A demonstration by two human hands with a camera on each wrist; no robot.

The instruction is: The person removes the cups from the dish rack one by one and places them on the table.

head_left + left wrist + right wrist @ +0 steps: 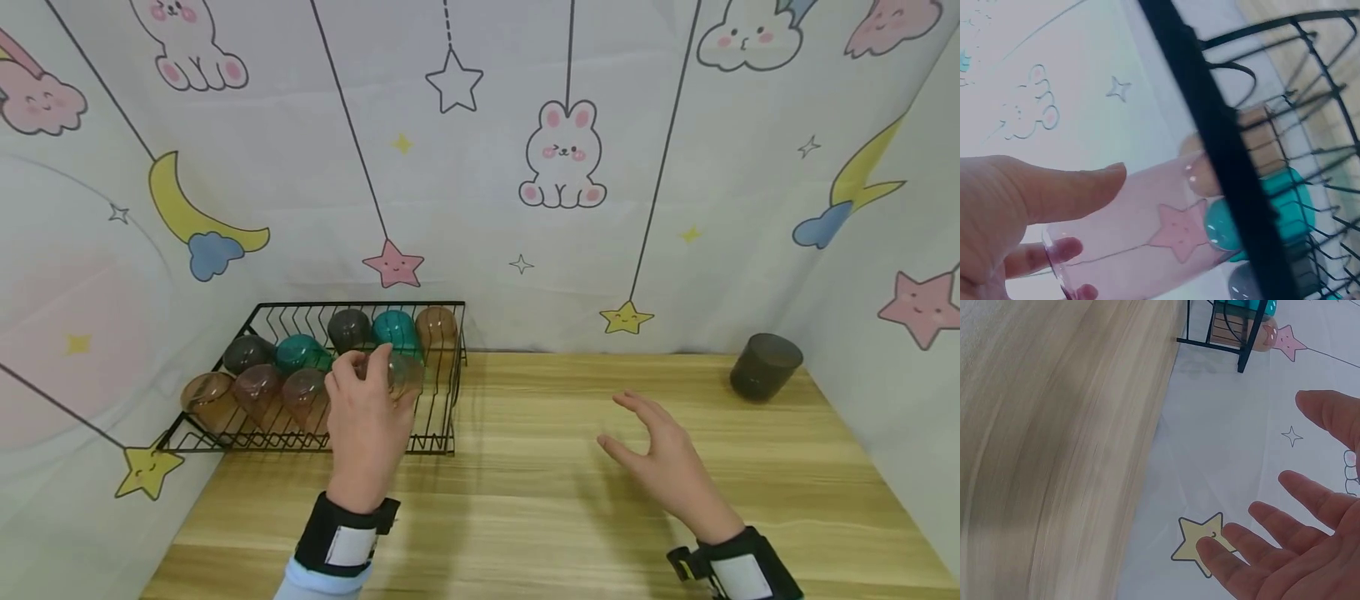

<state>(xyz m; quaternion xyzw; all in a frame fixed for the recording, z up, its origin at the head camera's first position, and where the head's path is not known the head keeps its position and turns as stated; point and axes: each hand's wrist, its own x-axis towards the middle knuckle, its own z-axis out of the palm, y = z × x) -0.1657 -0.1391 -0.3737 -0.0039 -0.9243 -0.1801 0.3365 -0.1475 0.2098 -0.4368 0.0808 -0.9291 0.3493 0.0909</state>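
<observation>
My left hand grips a clear pinkish cup near its rim, thumb on one side and fingers on the other. In the head view that cup is partly hidden behind the fingers, over the right part of a black wire rack. Several see-through cups lie bottom-up around it, among them a teal cup, a dark grey cup, an amber cup and a pink cup. Over the table at right, my right hand holds nothing, its thumb and fingers spread apart.
A dark grey cup stands at the wooden table's back right corner. Behind the table hangs a white cloth printed with stars, rabbits and clouds, and it also lines both sides. The rack sits at the back left.
</observation>
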